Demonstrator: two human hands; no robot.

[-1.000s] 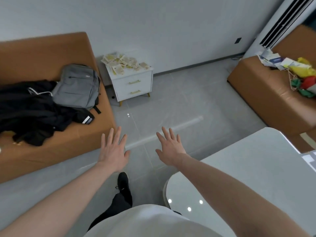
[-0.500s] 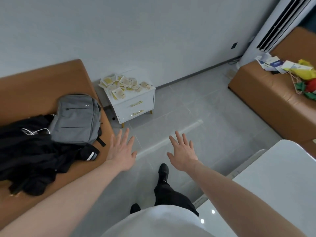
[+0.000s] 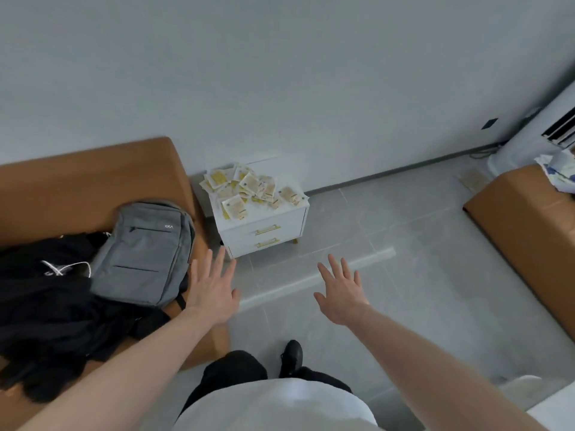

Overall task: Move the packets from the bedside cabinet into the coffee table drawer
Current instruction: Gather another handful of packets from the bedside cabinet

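Observation:
Several pale yellow and white packets (image 3: 249, 189) lie in a loose heap on top of a small white bedside cabinet (image 3: 280, 223) with two gold drawer handles, standing against the wall. My left hand (image 3: 211, 287) hovers in the air below the cabinet's front left corner, fingers spread and empty. My right hand (image 3: 342, 290) is held out over the grey floor to the right of it, also spread and holding nothing. Both hands are apart from the cabinet. Only a white corner of the coffee table (image 3: 553, 412) shows at the bottom right; its drawer is out of view.
A tan sofa (image 3: 77, 178) at the left carries a grey backpack (image 3: 143, 253) and black clothing (image 3: 40, 306). Another tan sofa (image 3: 529, 219) with papers stands at the right. A white air conditioner (image 3: 535, 135) is in the far corner. My black shoe (image 3: 291, 356) is on the floor tiles.
I have stepped closer to the cabinet, which now looks larger and nearer my hands. The coffee table has slid almost out of view. Both hands stay spread and empty.

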